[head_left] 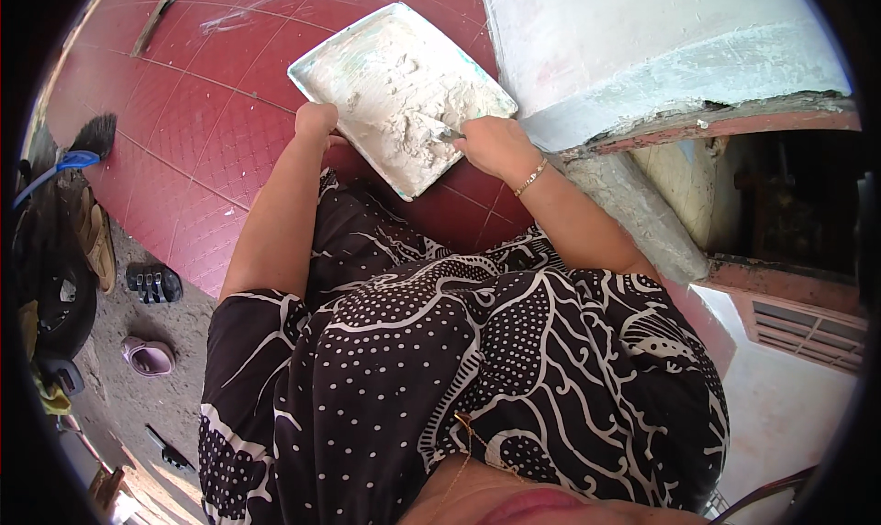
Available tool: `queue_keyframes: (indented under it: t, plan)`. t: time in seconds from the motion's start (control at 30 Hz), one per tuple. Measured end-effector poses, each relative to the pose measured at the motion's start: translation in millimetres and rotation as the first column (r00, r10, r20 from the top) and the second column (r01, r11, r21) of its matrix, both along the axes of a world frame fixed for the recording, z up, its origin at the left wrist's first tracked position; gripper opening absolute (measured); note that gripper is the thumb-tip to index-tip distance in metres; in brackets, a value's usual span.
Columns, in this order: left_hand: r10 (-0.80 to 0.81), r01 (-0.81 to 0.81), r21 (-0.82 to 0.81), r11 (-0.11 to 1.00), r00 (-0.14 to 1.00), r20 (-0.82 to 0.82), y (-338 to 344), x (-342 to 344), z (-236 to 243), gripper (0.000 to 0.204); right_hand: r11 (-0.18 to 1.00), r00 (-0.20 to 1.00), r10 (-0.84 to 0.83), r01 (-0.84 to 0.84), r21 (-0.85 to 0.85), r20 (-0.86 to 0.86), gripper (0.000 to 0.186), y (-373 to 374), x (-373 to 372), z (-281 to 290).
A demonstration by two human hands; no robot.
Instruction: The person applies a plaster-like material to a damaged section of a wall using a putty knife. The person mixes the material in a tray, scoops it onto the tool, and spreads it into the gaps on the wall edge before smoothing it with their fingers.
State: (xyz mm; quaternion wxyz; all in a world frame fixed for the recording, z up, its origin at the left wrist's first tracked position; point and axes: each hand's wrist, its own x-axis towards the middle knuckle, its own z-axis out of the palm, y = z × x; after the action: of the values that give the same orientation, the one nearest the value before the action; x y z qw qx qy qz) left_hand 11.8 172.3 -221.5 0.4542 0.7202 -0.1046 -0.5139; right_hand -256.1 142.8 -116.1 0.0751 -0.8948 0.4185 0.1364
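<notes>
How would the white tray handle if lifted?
The tray is probably stiff, given its straight raised walls. Likely heavy and lopsided: the paste looks heaped toward the right hand. Its lumps suggest little sloshing.

Head camera (a fisheye) looks down from close above.

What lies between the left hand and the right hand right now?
In the head view, lumpy off-white paste in the white tray lies between the left hand at its rim and the right hand, whose tool reaches into the paste.
</notes>
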Motion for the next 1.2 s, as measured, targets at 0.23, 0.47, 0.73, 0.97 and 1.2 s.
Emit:
queue_keyframes:
  t: [0.23, 0.47, 0.73, 0.97, 1.2]
  plan:
    - [0.002, -0.003, 0.018, 1.000, 0.998, 0.059, 0.2, 4.1, -4.1, 0.030, 0.973, 0.984, 0.023, -0.062, -0.221, -0.175, 0.025, -60.6, 11.9, 62.9]
    - [-0.031, 0.031, 0.010, 0.999, 1.000, 0.005, -1.9, 3.5, -5.8, 0.029, 0.933, 0.889, -0.001, -0.164, -0.319, -0.459, 0.020, -94.8, 33.4, -5.8]
    - [0.013, -0.017, -0.047, 0.999, 0.997, -0.075, 4.0, -1.1, 9.1, 0.030, 0.988, 0.835, 0.025, -0.104, -0.112, -0.550, 0.021, -68.5, 14.8, -17.8]
    - [-0.003, 0.002, -0.045, 0.999, 1.000, -0.020, 1.3, -0.3, 2.8, 0.028, 0.997, 0.962, 0.027, -0.047, -0.068, -0.271, 0.016, -24.4, 4.6, -5.6]
    - [0.005, -0.005, -0.020, 1.000, 0.999, -0.033, 2.1, 4.0, -2.6, 0.028, 0.985, 0.991, -0.027, 0.004, -0.172, -0.132, 0.018, -31.8, -9.4, 19.9]
